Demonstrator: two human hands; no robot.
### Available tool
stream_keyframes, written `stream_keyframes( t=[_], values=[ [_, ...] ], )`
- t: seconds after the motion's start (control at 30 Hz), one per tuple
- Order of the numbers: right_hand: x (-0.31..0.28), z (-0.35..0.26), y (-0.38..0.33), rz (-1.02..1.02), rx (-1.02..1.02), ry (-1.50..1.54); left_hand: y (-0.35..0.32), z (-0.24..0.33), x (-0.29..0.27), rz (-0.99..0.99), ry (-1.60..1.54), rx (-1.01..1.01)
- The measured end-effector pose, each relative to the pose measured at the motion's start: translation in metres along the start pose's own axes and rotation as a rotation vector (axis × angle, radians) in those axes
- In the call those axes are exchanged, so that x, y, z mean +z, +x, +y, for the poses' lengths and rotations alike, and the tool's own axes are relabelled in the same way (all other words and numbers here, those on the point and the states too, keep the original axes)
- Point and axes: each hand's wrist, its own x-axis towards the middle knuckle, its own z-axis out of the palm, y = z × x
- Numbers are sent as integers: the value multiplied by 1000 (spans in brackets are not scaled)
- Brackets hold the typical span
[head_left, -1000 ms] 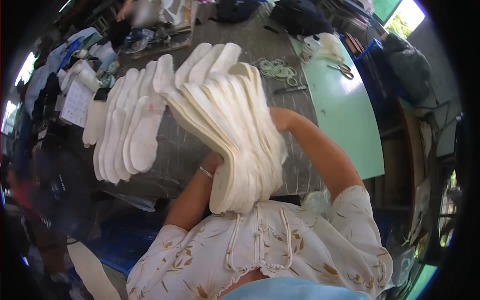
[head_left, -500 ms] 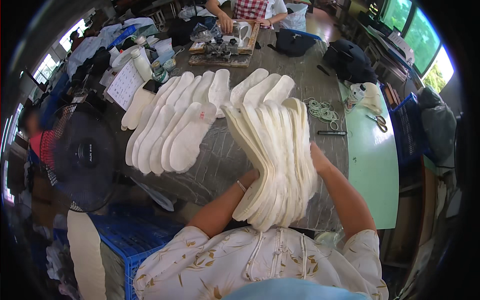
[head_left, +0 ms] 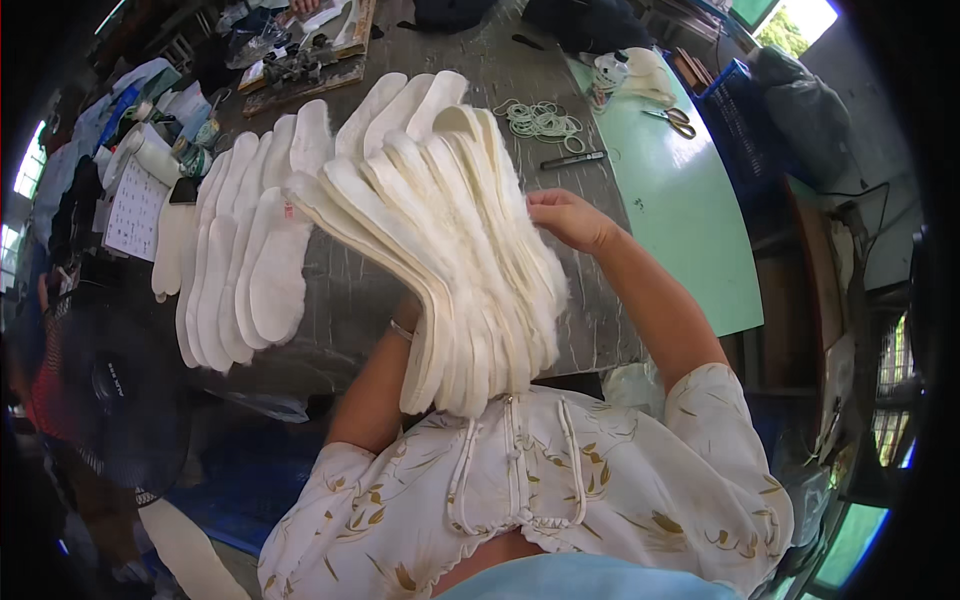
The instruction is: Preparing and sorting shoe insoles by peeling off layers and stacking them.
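Note:
A thick stack of white fleecy insoles [head_left: 460, 260] stands on edge in front of my body, bent at its middle and fanned toward the top. My left hand [head_left: 409, 312] holds it from the left; the fingers are hidden behind the insoles and only the wrist area with a bracelet shows. At the stack's right edge, my right hand [head_left: 568, 218] has its fingers closed and pressed together against the fleecy rim; what they pinch is not clear. Overlapping rows of more white insoles [head_left: 270, 270] lie on the table to the left, one with a small red mark.
The dark table [head_left: 360, 340] bears a coil of pale cord [head_left: 541, 124], a black marker [head_left: 573, 160] and a clamp-like metal device [head_left: 305, 62]. Scissors [head_left: 672, 121] lie on a green board [head_left: 690, 230] at right. A black fan [head_left: 110, 390] stands at left.
My view has turned, so the table and stack appear farther left and higher. My right hand has come out from behind the stack to its upper right edge. The stack leans more to the left.

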Motion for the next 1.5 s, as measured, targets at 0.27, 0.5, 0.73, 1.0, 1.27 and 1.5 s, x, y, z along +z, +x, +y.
stream_keyframes(
  t=[0.27, 0.5, 0.73, 1.0, 1.27, 1.5],
  values=[
    [-5, -16, -2, 442, -319, 133, 4, 11, -43, -160, 144, 37],
    [-45, -91, -12, 240, -303, 473, 21, 13, -33, -330, 162, -164],
    [-54, -173, -66, -54, -139, -372, 62, 21, -16, -353, 199, -326],
    [10, -195, -130, -270, 39, -1083, 94, 12, 2, -358, 229, -400],
    [-22, -164, -200, -168, -51, -563, 118, 20, 29, -439, 367, -442],
    [32, -138, -246, -226, -92, -1278, 130, 28, 52, -484, 610, -577]
  ],
)
